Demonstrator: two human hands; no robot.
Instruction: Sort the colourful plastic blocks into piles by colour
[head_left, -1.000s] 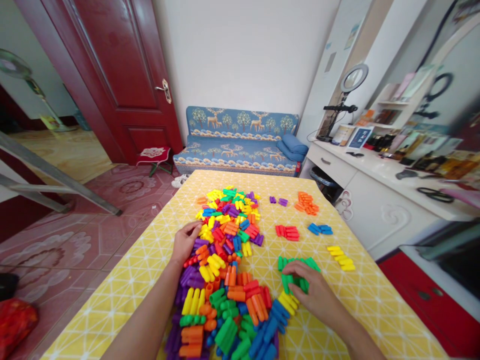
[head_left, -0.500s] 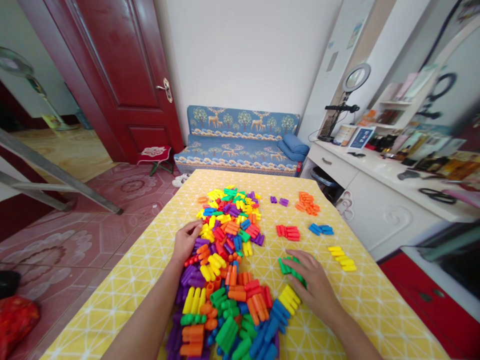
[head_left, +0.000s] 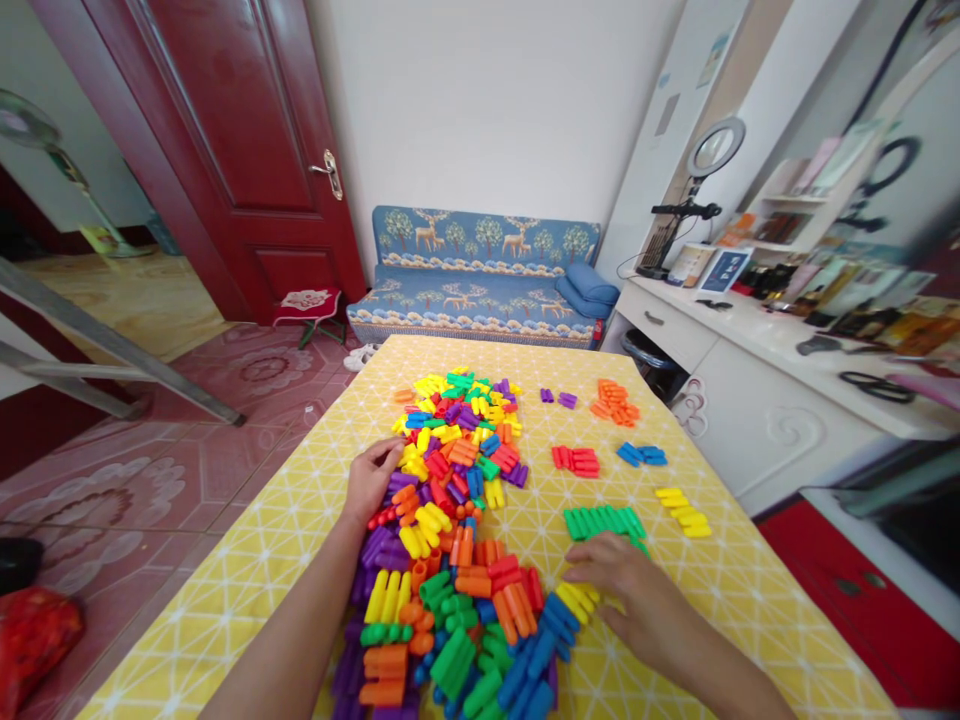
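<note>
My left hand (head_left: 370,480) rests against the left side of a big pile of coloured plastic finger-shaped building blocks (head_left: 457,450). Its fingers are curled together; whatever they might hold is hidden. Above the table's right half is my right hand (head_left: 634,595), fingers apart, around the end of some yellow blocks (head_left: 576,602) at the pile's edge. Just beyond it lies a row of green blocks (head_left: 604,520), partly covered by the fingers. Blue blocks (head_left: 541,655) sit to the left of this hand.
Separate small groups lie on the yellow tablecloth (head_left: 247,560): red (head_left: 576,461), blue (head_left: 642,455), yellow (head_left: 683,512), orange (head_left: 615,402) and purple (head_left: 559,398). A sofa (head_left: 480,285) stands beyond the table, a white dresser (head_left: 772,390) on the right.
My right hand has let go of the green blocks, now a fuller row shifted right, and has moved nearer to me, toward the yellow blocks. My left hand has hardly moved.
</note>
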